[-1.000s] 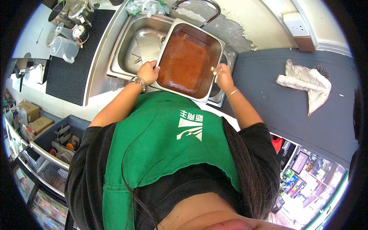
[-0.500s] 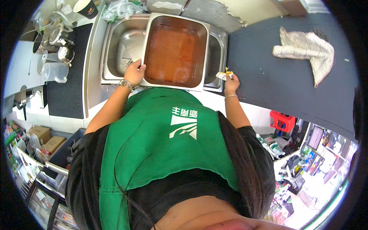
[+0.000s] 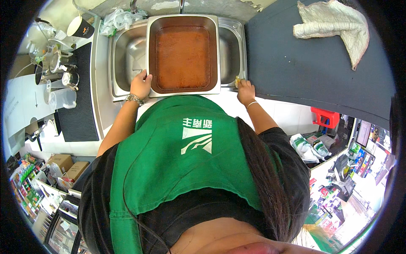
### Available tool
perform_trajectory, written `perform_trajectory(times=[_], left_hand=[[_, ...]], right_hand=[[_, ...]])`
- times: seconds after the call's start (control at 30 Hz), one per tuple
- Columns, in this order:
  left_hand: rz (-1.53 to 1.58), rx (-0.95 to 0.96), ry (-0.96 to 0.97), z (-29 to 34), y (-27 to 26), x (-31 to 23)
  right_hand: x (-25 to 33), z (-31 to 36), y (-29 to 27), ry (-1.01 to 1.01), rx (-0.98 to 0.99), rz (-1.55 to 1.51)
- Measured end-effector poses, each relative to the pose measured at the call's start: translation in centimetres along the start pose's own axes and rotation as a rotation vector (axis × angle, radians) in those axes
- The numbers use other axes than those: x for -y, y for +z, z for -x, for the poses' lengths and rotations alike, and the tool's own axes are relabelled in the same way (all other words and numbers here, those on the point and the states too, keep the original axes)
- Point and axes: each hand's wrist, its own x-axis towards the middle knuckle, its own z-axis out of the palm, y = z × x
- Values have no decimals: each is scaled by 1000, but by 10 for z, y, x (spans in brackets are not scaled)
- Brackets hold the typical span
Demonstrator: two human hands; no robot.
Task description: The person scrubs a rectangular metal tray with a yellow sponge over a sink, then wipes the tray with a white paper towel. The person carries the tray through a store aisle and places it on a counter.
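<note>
A deep rectangular steel pan (image 3: 215,86), its inside coated or filled reddish brown, lies across the middle of a double-bowl steel sink (image 3: 243,46). My left hand (image 3: 141,86) is closed at the pan's near left corner, with the thumb against its rim. My right hand (image 3: 245,91) is by the sink's near right edge. Pinched between its fingertips is a small yellowish crumpled piece (image 3: 237,79), mostly covered by the fingers; I cannot make out its exact kind.
Right of the sink, a dark counter (image 3: 292,72) carries a folded whitish cloth (image 3: 334,23). A crumpled plastic bag (image 3: 120,20) lies behind the left bowl. On the left counter stand a paper cup (image 3: 80,28), metal pitchers (image 3: 69,79) and a clear plastic jug (image 3: 63,99). A red stool (image 3: 325,117) stands below, right.
My right hand has moved left and in to the sink's edge with the small piece, which showed white and yellow before. My left hand stays at the pan's corner. The whole view has shifted slightly.
</note>
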Motion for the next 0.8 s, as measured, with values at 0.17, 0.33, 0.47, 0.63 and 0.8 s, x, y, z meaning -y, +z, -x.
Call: perform_trajectory(times=[0.17, 0.33, 0.47, 0.63, 0.8], left_hand=[[64, -5, -20, 5, -4, -10], [57, 14, -40, 2, -1, -4], [33, -20, -52, 5, 0, -4], [54, -42, -55, 5, -1, -10], [90, -99, -57, 5, 10, 4]], right_hand=[[-5, -7, 6, 94, -13, -82], [-25, -16, 32, 80, -93, -200], [-22, -26, 23, 166, -70, -304], [-32, -28, 41, 382, -173, -530], [-31, -38, 32, 597, -63, -619]])
